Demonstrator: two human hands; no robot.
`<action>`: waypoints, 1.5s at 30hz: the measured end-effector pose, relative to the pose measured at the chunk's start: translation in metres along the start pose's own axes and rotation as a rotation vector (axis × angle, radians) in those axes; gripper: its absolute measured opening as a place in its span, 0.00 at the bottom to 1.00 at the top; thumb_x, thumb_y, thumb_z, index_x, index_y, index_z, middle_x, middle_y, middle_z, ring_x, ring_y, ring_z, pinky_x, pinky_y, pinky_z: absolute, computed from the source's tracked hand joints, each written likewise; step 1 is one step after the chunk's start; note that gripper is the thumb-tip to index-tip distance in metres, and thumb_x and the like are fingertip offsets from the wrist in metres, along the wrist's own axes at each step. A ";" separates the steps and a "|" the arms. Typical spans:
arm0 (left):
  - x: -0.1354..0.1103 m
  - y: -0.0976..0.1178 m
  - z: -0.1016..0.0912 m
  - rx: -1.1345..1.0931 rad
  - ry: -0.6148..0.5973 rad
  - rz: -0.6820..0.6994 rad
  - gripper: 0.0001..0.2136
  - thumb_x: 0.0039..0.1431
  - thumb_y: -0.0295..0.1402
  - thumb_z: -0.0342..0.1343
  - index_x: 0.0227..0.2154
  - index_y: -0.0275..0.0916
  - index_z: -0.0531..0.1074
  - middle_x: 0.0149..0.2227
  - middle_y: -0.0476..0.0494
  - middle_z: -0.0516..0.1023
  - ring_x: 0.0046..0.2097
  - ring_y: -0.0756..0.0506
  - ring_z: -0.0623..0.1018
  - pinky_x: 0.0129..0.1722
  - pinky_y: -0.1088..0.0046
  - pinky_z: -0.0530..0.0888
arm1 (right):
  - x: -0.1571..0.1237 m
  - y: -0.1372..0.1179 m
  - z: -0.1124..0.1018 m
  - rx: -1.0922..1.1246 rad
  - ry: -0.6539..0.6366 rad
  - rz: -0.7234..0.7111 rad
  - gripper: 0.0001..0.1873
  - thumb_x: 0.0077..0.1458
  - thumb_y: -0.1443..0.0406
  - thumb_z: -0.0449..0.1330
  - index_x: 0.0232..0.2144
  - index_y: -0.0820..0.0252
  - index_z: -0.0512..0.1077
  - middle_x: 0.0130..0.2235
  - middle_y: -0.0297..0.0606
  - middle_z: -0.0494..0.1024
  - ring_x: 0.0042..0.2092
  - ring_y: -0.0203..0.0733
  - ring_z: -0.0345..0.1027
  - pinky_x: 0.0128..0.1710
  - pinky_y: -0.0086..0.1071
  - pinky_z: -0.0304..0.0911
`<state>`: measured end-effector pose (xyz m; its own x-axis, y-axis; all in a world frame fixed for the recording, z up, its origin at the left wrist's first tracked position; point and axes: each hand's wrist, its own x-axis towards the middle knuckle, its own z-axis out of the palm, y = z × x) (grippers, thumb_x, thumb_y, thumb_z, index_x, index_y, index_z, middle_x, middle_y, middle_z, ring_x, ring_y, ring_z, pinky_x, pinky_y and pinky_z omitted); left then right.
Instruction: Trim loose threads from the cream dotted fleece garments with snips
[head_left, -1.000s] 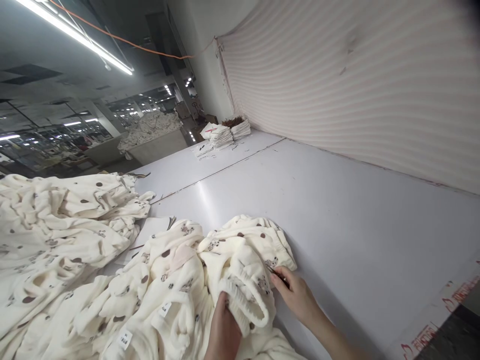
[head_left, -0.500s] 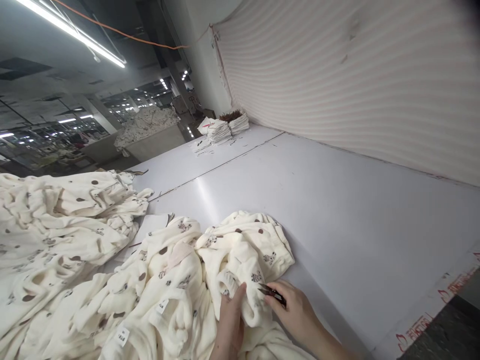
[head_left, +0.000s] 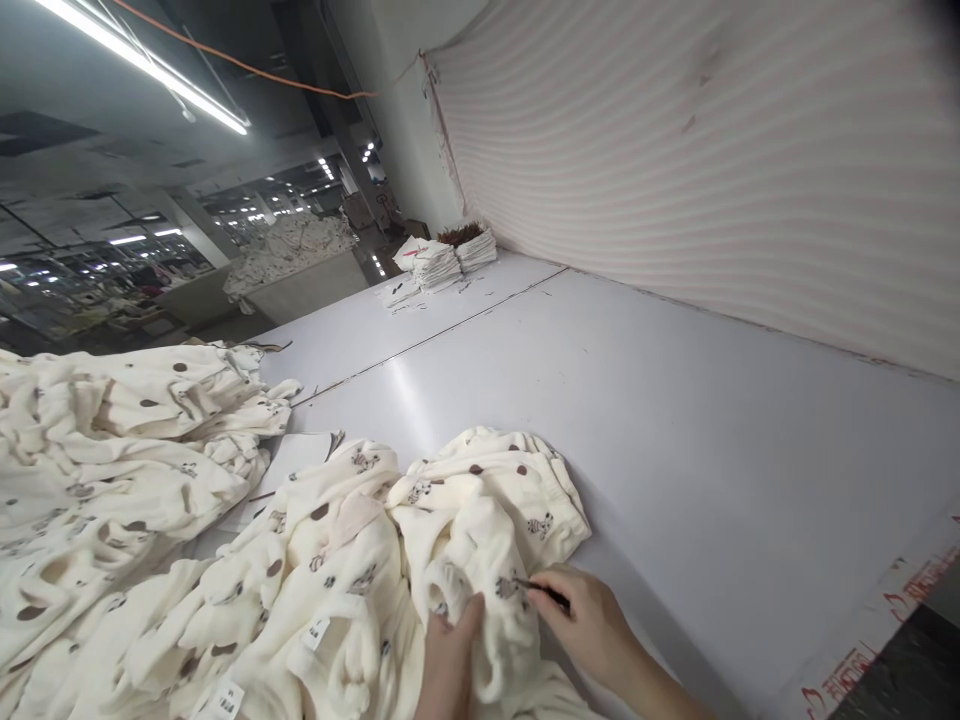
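Note:
A cream fleece garment (head_left: 480, 520) with brown dots and small printed animals lies bunched on the table in front of me. My left hand (head_left: 452, 650) pinches a fold of it beside a rolled cuff (head_left: 444, 585). In my right hand (head_left: 589, 615) is a pair of small dark thread snips (head_left: 551, 592), gripped between thumb and fingers. Their tip points left, close to the cloth by a printed animal; whether it touches cannot be made out. White size labels (head_left: 315, 632) show on the cloth to the left.
More of the same cream fabric (head_left: 135, 430) is heaped at the left. White paper (head_left: 296, 455) lies between the heaps. Stacked white bundles (head_left: 435, 262) stand at the far end of the pale table (head_left: 712, 430). A striped sheet (head_left: 675, 170) hangs along the right.
The snips have turned and look narrower, seemingly closed up. My left hand and the fold it holds have shifted slightly left and down. The view has moved a little.

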<state>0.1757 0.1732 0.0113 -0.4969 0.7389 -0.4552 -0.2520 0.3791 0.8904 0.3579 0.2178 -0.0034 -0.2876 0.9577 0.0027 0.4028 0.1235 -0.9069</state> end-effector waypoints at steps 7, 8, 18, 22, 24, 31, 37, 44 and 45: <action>0.004 0.013 0.006 0.895 0.133 1.096 0.23 0.53 0.25 0.53 0.54 0.43 0.66 0.59 0.38 0.65 0.62 0.34 0.59 0.61 0.54 0.52 | 0.097 0.068 -0.042 0.270 0.387 0.296 0.10 0.40 0.59 0.61 0.26 0.57 0.67 0.30 0.34 0.74 0.35 0.44 0.67 0.36 0.33 0.60; 0.003 0.012 0.017 0.987 -0.038 1.243 0.23 0.55 0.21 0.49 0.53 0.44 0.66 0.56 0.40 0.69 0.61 0.38 0.62 0.60 0.56 0.55 | 0.106 0.070 -0.042 0.309 0.389 0.299 0.09 0.39 0.60 0.61 0.24 0.57 0.66 0.28 0.32 0.73 0.34 0.42 0.67 0.35 0.32 0.60; 0.028 0.013 0.102 0.706 -0.267 0.617 0.18 0.47 0.24 0.51 0.45 0.36 0.67 0.42 0.38 0.71 0.45 0.39 0.72 0.46 0.58 0.68 | 0.052 0.017 -0.004 0.617 0.223 0.223 0.11 0.49 0.59 0.59 0.35 0.57 0.67 0.29 0.31 0.74 0.33 0.39 0.70 0.31 0.28 0.64; 0.035 0.018 0.082 0.669 -0.253 0.548 0.12 0.49 0.25 0.49 0.39 0.39 0.67 0.40 0.41 0.72 0.43 0.40 0.71 0.45 0.61 0.67 | 0.046 0.018 -0.023 0.359 0.113 0.138 0.12 0.50 0.60 0.59 0.38 0.56 0.68 0.33 0.34 0.77 0.35 0.41 0.71 0.36 0.31 0.65; 0.033 0.018 0.075 0.561 -0.283 0.493 0.11 0.52 0.27 0.49 0.39 0.40 0.66 0.39 0.42 0.73 0.42 0.41 0.71 0.44 0.63 0.67 | 0.047 0.017 -0.032 0.154 0.112 0.084 0.11 0.50 0.60 0.59 0.37 0.55 0.70 0.35 0.35 0.77 0.36 0.42 0.71 0.36 0.31 0.65; 0.026 0.017 0.071 0.117 -0.358 0.314 0.08 0.54 0.33 0.54 0.37 0.41 0.68 0.35 0.46 0.72 0.41 0.44 0.72 0.43 0.69 0.67 | 0.048 0.001 -0.025 -0.076 0.047 -0.036 0.11 0.55 0.61 0.55 0.39 0.54 0.74 0.37 0.36 0.76 0.37 0.41 0.72 0.34 0.30 0.65; 0.020 0.026 0.070 -0.012 -0.396 0.174 0.10 0.52 0.36 0.58 0.36 0.40 0.68 0.35 0.46 0.72 0.38 0.45 0.71 0.40 0.70 0.68 | 0.050 0.003 -0.022 -0.015 0.041 -0.026 0.12 0.56 0.61 0.54 0.37 0.54 0.76 0.37 0.35 0.77 0.39 0.41 0.72 0.37 0.30 0.65; 0.021 0.023 0.067 -0.070 -0.384 0.144 0.12 0.49 0.39 0.60 0.35 0.40 0.69 0.35 0.46 0.73 0.38 0.45 0.72 0.39 0.72 0.67 | 0.047 0.005 -0.020 0.010 0.086 -0.026 0.13 0.57 0.60 0.53 0.35 0.55 0.77 0.36 0.37 0.78 0.39 0.42 0.73 0.36 0.29 0.66; 0.021 0.023 0.067 -0.074 -0.384 0.144 0.12 0.50 0.39 0.60 0.35 0.40 0.70 0.35 0.47 0.73 0.38 0.45 0.72 0.39 0.72 0.67 | 0.047 0.005 -0.020 0.018 0.083 -0.033 0.13 0.57 0.59 0.54 0.37 0.54 0.77 0.38 0.37 0.78 0.40 0.42 0.73 0.37 0.29 0.66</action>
<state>0.2152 0.2349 0.0225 -0.1889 0.9409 -0.2813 -0.2684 0.2261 0.9364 0.3638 0.2682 0.0006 -0.2277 0.9714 0.0671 0.3785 0.1518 -0.9131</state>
